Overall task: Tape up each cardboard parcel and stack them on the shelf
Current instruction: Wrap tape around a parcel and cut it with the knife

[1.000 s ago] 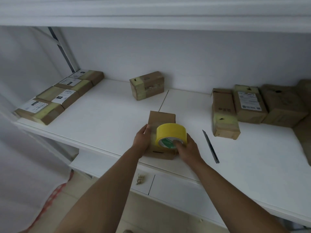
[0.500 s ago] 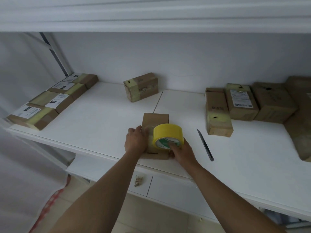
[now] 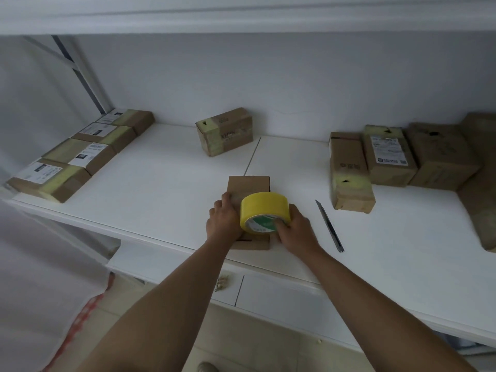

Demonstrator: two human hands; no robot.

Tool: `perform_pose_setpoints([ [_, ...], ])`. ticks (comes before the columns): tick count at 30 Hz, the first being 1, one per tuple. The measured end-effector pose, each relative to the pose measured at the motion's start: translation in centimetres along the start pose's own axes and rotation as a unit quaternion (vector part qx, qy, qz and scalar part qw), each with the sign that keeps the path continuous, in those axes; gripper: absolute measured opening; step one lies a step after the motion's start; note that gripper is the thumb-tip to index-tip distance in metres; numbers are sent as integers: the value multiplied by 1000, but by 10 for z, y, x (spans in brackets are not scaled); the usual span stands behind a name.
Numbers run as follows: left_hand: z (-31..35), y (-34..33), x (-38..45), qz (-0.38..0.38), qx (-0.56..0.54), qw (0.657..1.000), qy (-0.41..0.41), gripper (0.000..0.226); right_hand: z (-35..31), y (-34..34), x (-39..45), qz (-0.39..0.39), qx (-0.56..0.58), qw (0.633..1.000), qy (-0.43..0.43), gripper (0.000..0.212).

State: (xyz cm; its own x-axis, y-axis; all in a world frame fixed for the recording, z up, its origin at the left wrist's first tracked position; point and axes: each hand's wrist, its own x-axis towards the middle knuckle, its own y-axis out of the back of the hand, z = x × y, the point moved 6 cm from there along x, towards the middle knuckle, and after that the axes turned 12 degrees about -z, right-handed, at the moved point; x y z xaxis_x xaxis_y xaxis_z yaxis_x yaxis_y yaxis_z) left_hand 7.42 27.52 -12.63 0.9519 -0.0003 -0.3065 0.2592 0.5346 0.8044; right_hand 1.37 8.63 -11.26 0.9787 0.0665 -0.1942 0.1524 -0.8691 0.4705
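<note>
A small brown cardboard parcel (image 3: 248, 185) lies flat near the front edge of the white shelf (image 3: 166, 189). My left hand (image 3: 224, 220) rests on the parcel's left side with its fingers bent over the top. My right hand (image 3: 295, 229) grips a yellow tape roll (image 3: 261, 208) that stands on the parcel, thumb in the roll's core. No loose tape end can be made out.
A utility knife (image 3: 329, 226) lies right of the parcel. One taped parcel (image 3: 225, 131) stands at the back. A row of taped parcels (image 3: 80, 154) lines the left side. More boxes (image 3: 397, 157) sit at the right. A lower ledge (image 3: 268, 288) runs below.
My left hand slid from the parcel's left edge onto its top beside the roll. The roll and my right hand stayed on the parcel. The head camera shifted a little.
</note>
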Motion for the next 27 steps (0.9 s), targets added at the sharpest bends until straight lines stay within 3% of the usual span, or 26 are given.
perform_pose_setpoints([
  [3, 2, 1, -4, 9, -2, 1000, 2, 54, 4, 4, -1, 10, 19, 1000, 0, 39],
  [6, 4, 1, -7, 8, 43, 999, 0, 63, 5, -6, -3, 11, 120, 993, -12, 27],
  [9, 6, 1, -9, 8, 55, 998, -4, 66, 5, -24, -4, -37, 212, 976, -29, 20],
  [13, 4, 1, -8, -2, 30, 1000, 5, 73, 8, -24, -2, -27, 220, 975, -37, 14],
  [18, 6, 3, -10, 22, 47, 998, 19, 64, 17, -10, 1, 22, 177, 984, -16, 58],
  [20, 8, 4, -13, 29, 59, 998, 22, 61, 21, -10, 0, 44, 178, 983, -12, 59],
  [23, 10, 4, -15, 28, 94, 995, 20, 58, 21, -14, -3, 57, 202, 978, -12, 42],
  [27, 9, 1, -12, 18, 103, 994, 22, 61, 15, -20, -1, -2, 259, 965, -47, 17],
])
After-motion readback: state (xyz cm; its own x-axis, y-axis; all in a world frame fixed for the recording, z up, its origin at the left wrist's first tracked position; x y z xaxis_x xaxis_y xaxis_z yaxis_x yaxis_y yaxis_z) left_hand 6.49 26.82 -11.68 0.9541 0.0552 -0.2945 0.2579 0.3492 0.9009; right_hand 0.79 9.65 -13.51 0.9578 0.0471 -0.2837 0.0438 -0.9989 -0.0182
